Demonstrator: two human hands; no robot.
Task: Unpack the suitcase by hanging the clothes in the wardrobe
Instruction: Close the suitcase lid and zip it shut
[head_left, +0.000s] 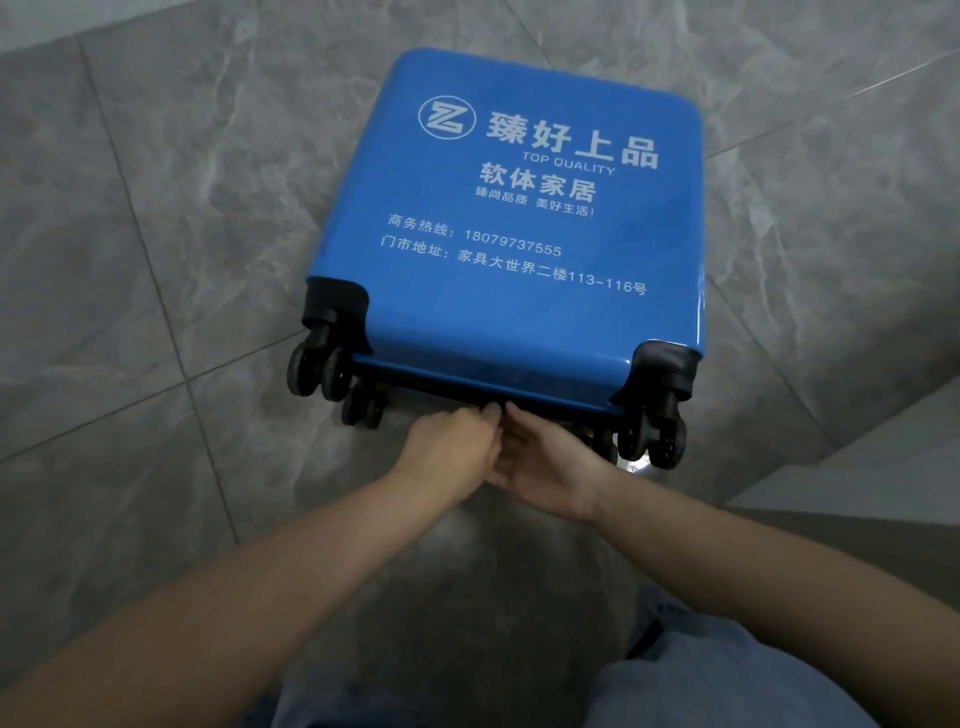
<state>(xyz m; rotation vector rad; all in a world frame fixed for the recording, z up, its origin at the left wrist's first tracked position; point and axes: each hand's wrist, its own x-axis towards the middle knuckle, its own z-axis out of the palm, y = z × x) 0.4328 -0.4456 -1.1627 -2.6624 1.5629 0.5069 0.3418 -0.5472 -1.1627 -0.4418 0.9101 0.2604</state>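
Grey marble-look floor tiles carry the closed blue suitcase, lying flat. To open it well, part the zip pulls steadily along its near, wheeled edge. Left hand and right hand meet there, fingertips together, seemingly pinching something hidden.

Blue suitcase with white lettering, black wheels; grey marbled floor tiles.
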